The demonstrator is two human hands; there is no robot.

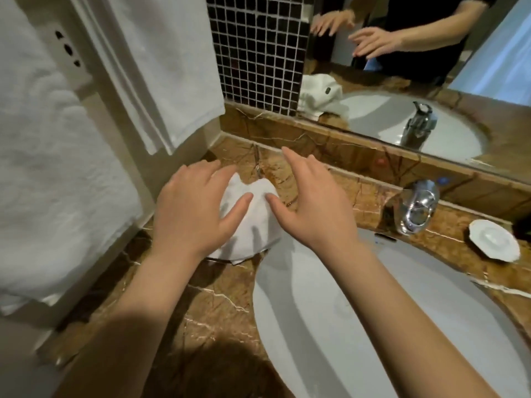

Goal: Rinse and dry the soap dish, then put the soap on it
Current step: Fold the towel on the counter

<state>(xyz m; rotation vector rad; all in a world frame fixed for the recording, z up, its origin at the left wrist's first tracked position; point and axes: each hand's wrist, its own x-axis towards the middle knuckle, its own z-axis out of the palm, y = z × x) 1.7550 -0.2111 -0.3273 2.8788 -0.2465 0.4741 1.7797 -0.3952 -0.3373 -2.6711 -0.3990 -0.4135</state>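
A small white cloth [255, 225] lies crumpled on the brown marble counter [218, 305], left of the basin. My left hand [195, 208] hovers over the cloth's left part with fingers spread. My right hand [310, 202] hovers over its right edge, fingers also apart. Neither hand grips anything. The white scalloped soap dish [494, 239] sits on the counter at the far right, past the tap, with a pale bar of soap [492, 238] resting on it.
The white basin [402, 326] fills the lower right. A chrome tap [416, 208] stands behind it. White towels [57, 168] hang on the left wall. A mirror [431, 67] runs along the back above the marble ledge.
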